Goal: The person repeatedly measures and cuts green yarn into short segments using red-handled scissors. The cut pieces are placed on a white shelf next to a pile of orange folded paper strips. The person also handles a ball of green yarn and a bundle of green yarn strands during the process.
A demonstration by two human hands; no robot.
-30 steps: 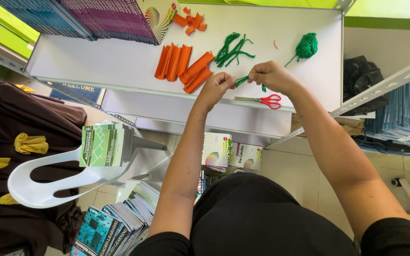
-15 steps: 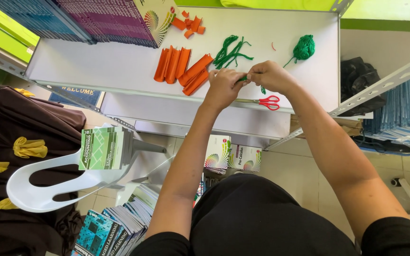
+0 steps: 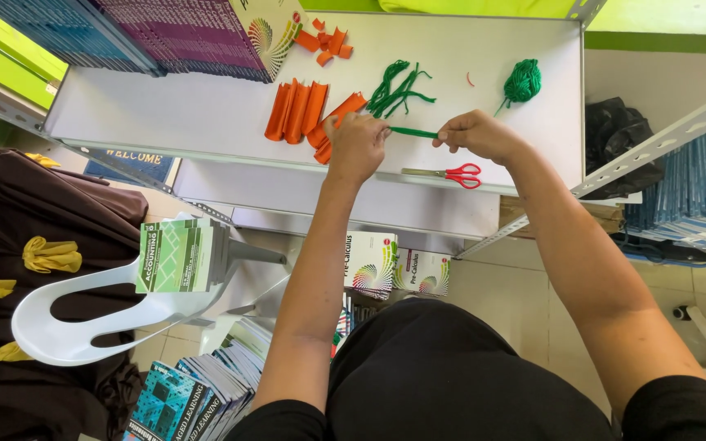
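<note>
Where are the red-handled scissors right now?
In the head view, the scissors lie on the white shelf, near its front edge, just below the right hand.

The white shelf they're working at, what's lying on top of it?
On the white shelf: orange paper rolls, orange scraps, green strands, a green yarn ball, red-handled scissors and books. Whatever lies beneath the left hand and right hand is covered.

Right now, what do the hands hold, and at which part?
Both hands hold one green strand stretched between them: the left hand pinches its left end, the right hand its right end.
</note>
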